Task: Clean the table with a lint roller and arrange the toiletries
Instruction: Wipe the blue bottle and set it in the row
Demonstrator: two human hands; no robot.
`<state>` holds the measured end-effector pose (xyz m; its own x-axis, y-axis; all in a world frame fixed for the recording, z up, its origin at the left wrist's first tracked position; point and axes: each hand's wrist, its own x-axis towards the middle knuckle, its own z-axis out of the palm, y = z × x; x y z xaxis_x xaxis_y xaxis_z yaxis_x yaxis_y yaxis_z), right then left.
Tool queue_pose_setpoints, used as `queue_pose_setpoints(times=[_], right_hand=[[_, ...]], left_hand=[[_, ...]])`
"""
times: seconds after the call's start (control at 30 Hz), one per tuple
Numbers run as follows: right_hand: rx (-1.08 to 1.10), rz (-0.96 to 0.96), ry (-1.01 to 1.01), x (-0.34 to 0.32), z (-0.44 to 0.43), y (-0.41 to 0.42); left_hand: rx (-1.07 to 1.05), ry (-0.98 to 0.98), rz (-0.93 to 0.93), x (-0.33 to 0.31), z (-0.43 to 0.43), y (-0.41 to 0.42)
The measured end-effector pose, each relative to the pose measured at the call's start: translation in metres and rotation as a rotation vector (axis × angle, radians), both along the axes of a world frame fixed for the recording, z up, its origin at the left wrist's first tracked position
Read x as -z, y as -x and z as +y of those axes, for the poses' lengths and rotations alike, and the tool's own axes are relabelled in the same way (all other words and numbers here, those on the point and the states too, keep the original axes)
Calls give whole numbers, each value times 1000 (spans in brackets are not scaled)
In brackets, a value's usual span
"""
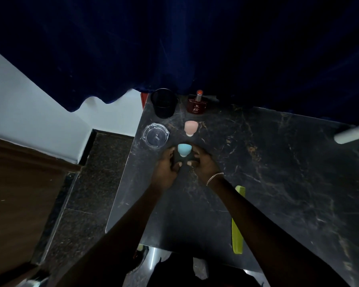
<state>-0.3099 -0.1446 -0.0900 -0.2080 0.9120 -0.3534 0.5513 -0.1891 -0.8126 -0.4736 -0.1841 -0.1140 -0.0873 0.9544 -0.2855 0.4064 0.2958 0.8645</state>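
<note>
On the dark marble table (278, 172), both my hands close around a small blue-topped item (182, 149) near the left side. My left hand (166, 168) curls round its left side and my right hand (203, 164) round its right, thumbs meeting in front. Its dark lower part is mostly hidden by my fingers. Behind it stands a matching pink-topped item (190, 127). A dark red perfume bottle (197, 104) and a black cup (163, 103) stand at the back edge. The white lint roller (352, 134) lies at the far right edge.
A clear glass ashtray (155, 135) sits left of the blue item, close to the table's left edge. A yellow-green comb (237, 222) lies under my right forearm. A dark blue curtain (174, 48) hangs behind the table. Dark stone floor lies to the left.
</note>
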Motion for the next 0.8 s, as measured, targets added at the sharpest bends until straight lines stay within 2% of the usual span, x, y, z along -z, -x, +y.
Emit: queue_pose_setpoints(times=[0.23, 0.33, 0.4, 0.6, 0.67, 0.8], right_hand=[[85, -29, -89, -12, -56, -43], [138, -101, -218, -15, -81, -66], [195, -128, -235, -16, -96, -81], [378, -256, -153, -21, -127, -125], [399, -332, -90, -24, -134, -138], [404, -357, 16, -23, -143, -156]], left_hand=[[-175, 36, -72, -2, -56, -21], [-181, 73, -86, -6, -78, -41], [-167, 99, -123, -10, -88, -58], [-6, 165, -96, -23, -95, -108], [42, 214, -90, -26, -96, -127], [107, 317, -41, -30, -99, -160]])
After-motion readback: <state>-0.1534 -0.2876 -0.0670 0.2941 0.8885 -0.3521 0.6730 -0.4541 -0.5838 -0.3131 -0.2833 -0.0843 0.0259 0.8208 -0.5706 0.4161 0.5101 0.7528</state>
